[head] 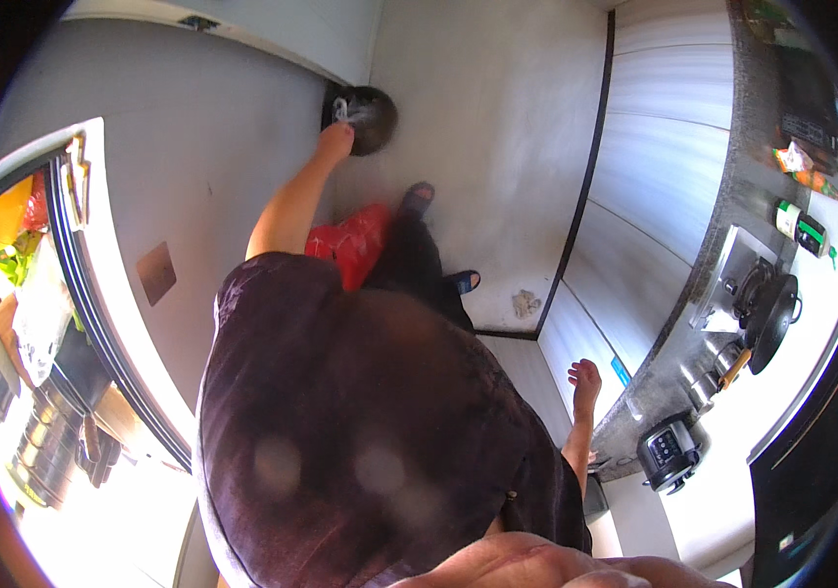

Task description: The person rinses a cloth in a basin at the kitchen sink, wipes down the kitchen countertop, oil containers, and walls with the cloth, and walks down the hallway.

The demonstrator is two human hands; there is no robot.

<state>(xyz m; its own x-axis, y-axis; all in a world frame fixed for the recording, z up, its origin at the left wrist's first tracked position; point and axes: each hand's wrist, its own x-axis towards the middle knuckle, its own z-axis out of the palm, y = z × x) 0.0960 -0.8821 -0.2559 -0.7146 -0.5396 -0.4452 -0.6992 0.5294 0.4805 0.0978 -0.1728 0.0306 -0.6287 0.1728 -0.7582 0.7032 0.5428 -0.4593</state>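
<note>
My left hand (337,140) reaches forward and down to the rim of a dark round bin (382,121) against the wall. A small whitish piece (341,110), perhaps paper or plastic, shows just beyond the fingers; whether they grip it is unclear. Below that arm, a red plastic bag (353,242) is beside my leg, partly covered by my dark shirt. My right hand (585,378) hangs out to the side near pale lower cabinets (632,279), fingers apart and holding nothing. My feet wear dark open-toed slippers (464,281).
On the right-hand counter (716,198) are a gas hob (724,272), a black wok (770,323), a green-capped bottle (804,228) and a black appliance with buttons (668,454). At left, a framed opening (106,220) shows vegetables and boards. A light patch (526,303) marks the floor.
</note>
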